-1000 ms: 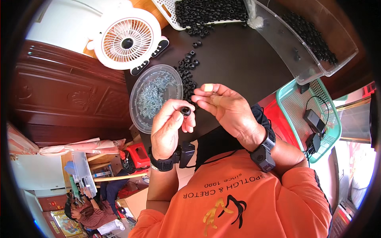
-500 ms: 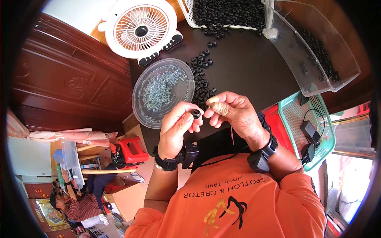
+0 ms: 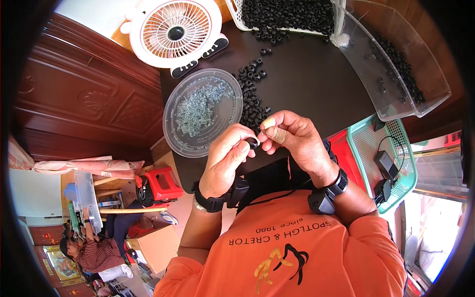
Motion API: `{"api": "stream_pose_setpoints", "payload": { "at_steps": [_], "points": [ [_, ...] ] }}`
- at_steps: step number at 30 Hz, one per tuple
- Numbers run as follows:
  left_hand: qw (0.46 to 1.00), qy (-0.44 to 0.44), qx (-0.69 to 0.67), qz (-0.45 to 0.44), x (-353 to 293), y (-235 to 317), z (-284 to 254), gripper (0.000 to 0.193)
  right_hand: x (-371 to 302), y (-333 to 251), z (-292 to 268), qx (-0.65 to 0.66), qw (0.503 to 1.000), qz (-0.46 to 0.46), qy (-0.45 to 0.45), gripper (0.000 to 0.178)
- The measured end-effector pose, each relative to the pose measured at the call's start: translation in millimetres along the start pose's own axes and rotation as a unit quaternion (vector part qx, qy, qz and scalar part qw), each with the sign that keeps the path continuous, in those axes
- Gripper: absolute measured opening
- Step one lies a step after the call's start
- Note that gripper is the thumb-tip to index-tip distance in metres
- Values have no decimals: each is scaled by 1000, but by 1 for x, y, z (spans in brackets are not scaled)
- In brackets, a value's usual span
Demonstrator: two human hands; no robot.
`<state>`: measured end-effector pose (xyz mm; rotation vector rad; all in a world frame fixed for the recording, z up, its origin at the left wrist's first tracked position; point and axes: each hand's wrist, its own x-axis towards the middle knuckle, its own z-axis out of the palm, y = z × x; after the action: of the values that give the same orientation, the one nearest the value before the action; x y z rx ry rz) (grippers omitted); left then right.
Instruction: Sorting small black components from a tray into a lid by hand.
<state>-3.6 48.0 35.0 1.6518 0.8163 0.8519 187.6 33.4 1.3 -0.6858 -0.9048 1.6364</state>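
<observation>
My left hand [image 3: 225,161] pinches a small black ring-shaped part [image 3: 252,143] between thumb and fingers, its round opening showing. Close beside it, my right hand [image 3: 292,138] has thumb and forefinger pressed together; whatever is between them is too small to make out. Both hands hover over the table's near edge. Just beyond my left hand lies a clear round lid [image 3: 228,124] bearing a heap of tiny clear bluish pieces [image 3: 198,111]. Loose black parts [image 3: 253,106] like the one I hold are strewn along the lid's right side.
A white fan [image 3: 175,33] stands at the table's [image 3: 316,74] far left. At the back is a white basket [image 3: 237,17] full of black parts [image 3: 287,15]. A clear bin [image 3: 415,106] with more stands right, above a green basket [image 3: 408,173] with an adapter. Another person [image 3: 96,252] sits far left.
My left hand has shifted slightly right with the black part, bringing it closer to my right fingertips. My right hand stays pinched in nearly the same place.
</observation>
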Motion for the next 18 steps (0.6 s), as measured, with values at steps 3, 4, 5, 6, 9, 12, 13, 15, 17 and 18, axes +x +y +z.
{"api": "stream_pose_setpoints", "payload": {
  "at_steps": [3,4,5,6,9,12,13,15,17,18],
  "points": [
    [1000,-8,-6,-8,1,0,0,36,2,5,-2,-25,999,-40,1,14],
    [1000,-8,-6,-8,0,0,0,36,3,5,-3,-33,998,-54,0,14],
    [1000,-10,-2,-6,0,0,0,36,3,6,-3,-41,997,-68,0,14],
    [1000,-13,2,-3,-1,0,0,36,2,6,-3,-41,997,-68,-1,14],
    [1000,-18,-12,6,-1,2,1,33,2,9,-2,-17,996,-81,19,14],
    [999,-26,-25,-3,-1,2,1,31,2,10,0,1,993,-118,24,16],
    [999,-26,-25,-3,-2,2,2,31,2,11,1,11,992,-127,21,16],
    [998,-30,-49,-3,-3,2,4,36,1,11,1,22,990,-136,18,17],
    [998,-25,-58,-8,-2,2,7,35,1,12,1,2,987,-162,14,16],
    [997,-20,-67,-12,-2,2,8,35,-1,12,1,3,987,-162,14,16]
  ]
}}
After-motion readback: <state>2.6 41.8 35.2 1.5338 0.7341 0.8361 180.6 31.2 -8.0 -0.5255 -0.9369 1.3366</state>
